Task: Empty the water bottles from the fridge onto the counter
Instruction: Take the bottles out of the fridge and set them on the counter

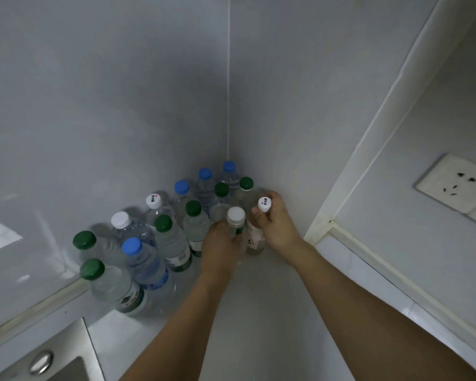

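Several water bottles with green, blue and white caps stand packed along the wall on the white counter, reaching into the corner. My left hand grips a white-capped bottle by its body, upright at the front of the group. My right hand grips the neck of another bottle whose white cap bears printed characters. This bottle stands just right of the first, close to the corner wall. The bottoms of both held bottles are partly hidden by my hands.
A steel sink with a round fitting sits at the lower left. A wall socket is on the right wall beyond a white ledge. Grey walls meet in a corner behind the bottles.
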### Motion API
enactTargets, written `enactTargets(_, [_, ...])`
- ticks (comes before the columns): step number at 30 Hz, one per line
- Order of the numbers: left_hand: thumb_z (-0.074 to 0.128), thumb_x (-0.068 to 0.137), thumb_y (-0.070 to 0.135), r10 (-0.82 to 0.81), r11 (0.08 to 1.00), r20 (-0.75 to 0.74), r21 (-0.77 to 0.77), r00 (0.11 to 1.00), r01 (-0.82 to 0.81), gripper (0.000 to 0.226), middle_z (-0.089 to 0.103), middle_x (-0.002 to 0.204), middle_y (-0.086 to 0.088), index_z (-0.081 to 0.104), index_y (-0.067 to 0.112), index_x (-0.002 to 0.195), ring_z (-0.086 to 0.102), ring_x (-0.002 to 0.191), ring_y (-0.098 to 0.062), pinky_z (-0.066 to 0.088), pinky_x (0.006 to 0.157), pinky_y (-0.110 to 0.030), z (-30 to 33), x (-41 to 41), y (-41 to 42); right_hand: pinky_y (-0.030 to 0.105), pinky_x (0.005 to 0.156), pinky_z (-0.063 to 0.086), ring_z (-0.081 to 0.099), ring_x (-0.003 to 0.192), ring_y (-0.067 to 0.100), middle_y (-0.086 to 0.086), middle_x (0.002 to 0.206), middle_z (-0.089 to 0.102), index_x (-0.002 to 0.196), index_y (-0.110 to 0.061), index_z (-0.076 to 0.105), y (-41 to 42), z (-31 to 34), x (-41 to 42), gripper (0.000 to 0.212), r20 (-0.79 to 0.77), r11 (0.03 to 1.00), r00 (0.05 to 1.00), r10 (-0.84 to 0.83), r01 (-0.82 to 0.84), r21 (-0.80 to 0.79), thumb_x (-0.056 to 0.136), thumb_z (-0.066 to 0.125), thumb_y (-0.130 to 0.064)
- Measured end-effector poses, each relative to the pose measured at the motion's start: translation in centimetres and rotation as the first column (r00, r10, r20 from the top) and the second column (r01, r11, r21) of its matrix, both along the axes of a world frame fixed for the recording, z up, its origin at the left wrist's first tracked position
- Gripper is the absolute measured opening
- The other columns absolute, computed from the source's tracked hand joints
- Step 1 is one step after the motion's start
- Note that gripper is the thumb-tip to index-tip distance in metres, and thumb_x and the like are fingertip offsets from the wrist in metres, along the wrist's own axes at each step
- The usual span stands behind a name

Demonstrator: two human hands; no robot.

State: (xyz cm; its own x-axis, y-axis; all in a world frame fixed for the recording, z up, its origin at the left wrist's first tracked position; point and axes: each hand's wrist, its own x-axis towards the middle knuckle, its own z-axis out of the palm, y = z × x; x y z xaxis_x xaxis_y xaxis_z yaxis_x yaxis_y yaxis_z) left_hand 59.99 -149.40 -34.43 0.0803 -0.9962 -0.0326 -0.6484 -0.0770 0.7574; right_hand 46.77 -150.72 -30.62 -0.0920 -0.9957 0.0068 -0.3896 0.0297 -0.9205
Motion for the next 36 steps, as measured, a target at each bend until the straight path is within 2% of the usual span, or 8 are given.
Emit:
enactTargets(2, [0.062,0.092,0.024,0.028,1.0,-0.037,0.002,0.999,-0.028,0.008,0.067,0.093,-0.001,0.061,0.017,0.094,0.065,0.088,-0.021,0.054,0.075,-0.035,0.9,0.5,1.4,0.029,0.109,0.036,0.046,0.126,0.018,0.005,0.139,0.046,0.142,-0.017,0.034,2.2,1.7,-0.4,0.049,-0.093,0.999,0.995,-0.048,0.047,-0.014,0.098,0.055,-0.022])
enactTargets(4, [0.059,0.094,0.029,0.043,0.999,-0.027,-0.018,0.999,-0.043,0.018,0.066,0.104,-0.003,0.06,0.016,0.107,0.064,0.096,-0.022,0.054,0.083,-0.039,1.6,1.0,2.6,0.021,0.104,0.03,0.041,0.131,0.019,0.006,0.143,0.041,0.145,-0.012,0.032,3.9,2.6,-0.9,0.054,-0.178,0.998,0.982,-0.069,0.069,-0.007,0.098,0.055,-0.026])
enactTargets(9, [0.049,0.1,0.027,-0.093,0.988,0.123,-0.111,0.988,0.106,0.033,0.058,0.127,-0.011,0.051,0.008,0.128,0.059,0.11,-0.028,0.048,0.091,-0.036,4.6,1.2,6.9,0.025,0.11,0.025,0.034,0.139,0.021,0.007,0.153,0.034,0.148,-0.01,0.029,10.3,4.2,-2.6,0.061,-0.324,0.994,0.944,-0.059,0.084,0.064,0.097,0.055,-0.029])
enactTargets(12, [0.046,0.102,0.02,-0.214,0.95,0.251,-0.171,0.944,0.261,0.04,0.049,0.141,-0.016,0.045,0.004,0.139,0.053,0.122,-0.031,0.044,0.101,-0.037,6.3,0.3,9.3,0.02,0.108,0.022,0.032,0.14,0.019,0.005,0.154,0.033,0.149,-0.01,0.028,14.1,5.0,-4.3,0.06,-0.369,0.99,0.927,-0.065,0.105,0.089,0.096,0.055,-0.023])
enactTargets(15, [0.044,0.103,0.021,-0.287,0.914,0.325,-0.19,0.901,0.36,0.046,0.041,0.149,-0.015,0.038,0.005,0.145,0.047,0.131,-0.03,0.041,0.106,-0.038,7.4,-1.5,10.6,0.023,0.111,0.021,0.029,0.142,0.017,0.003,0.155,0.031,0.149,-0.01,0.027,16.9,5.5,-6.3,0.06,-0.417,0.983,0.903,-0.102,0.156,0.098,0.097,0.054,-0.023])
enactTargets(20, [0.034,0.106,0.028,-0.444,0.813,0.491,-0.13,0.749,0.567,0.051,0.022,0.161,-0.007,0.024,0.01,0.153,0.02,0.148,-0.024,0.022,0.119,-0.036,8.2,-7.3,12.7,0.028,0.115,0.021,0.027,0.143,0.019,0.006,0.156,0.028,0.15,-0.008,0.022,22.4,6.5,-11.2,0.063,-0.502,0.959,0.843,-0.191,0.269,0.087,0.097,0.053,-0.022])
enactTargets(25, [0.032,0.106,0.029,-0.535,0.695,0.546,-0.152,0.645,0.703,0.053,0.019,0.162,-0.005,0.02,0.01,0.154,0.014,0.15,-0.019,0.008,0.119,-0.027,8.8,-14.2,15.7,0.03,0.116,0.022,0.024,0.144,0.021,0.007,0.156,0.027,0.151,-0.011,0.022,28.4,7.6,-16.0,0.063,-0.557,0.913,0.785,-0.272,0.393,0.107,0.097,0.053,-0.023])
enactTargets(36, [0.031,0.106,0.028,-0.656,0.359,0.641,-0.2,0.399,0.912,0.052,0.019,0.162,-0.008,0.021,0.009,0.153,0.014,0.15,-0.022,0.005,0.121,-0.03,14.0,-28.7,29.4,0.029,0.117,0.02,0.02,0.145,0.021,0.006,0.157,0.026,0.151,-0.009,0.021,47.5,12.0,-26.1,0.062,-0.645,0.749,0.599,-0.474,0.66,0.061,0.097,0.05,-0.023])
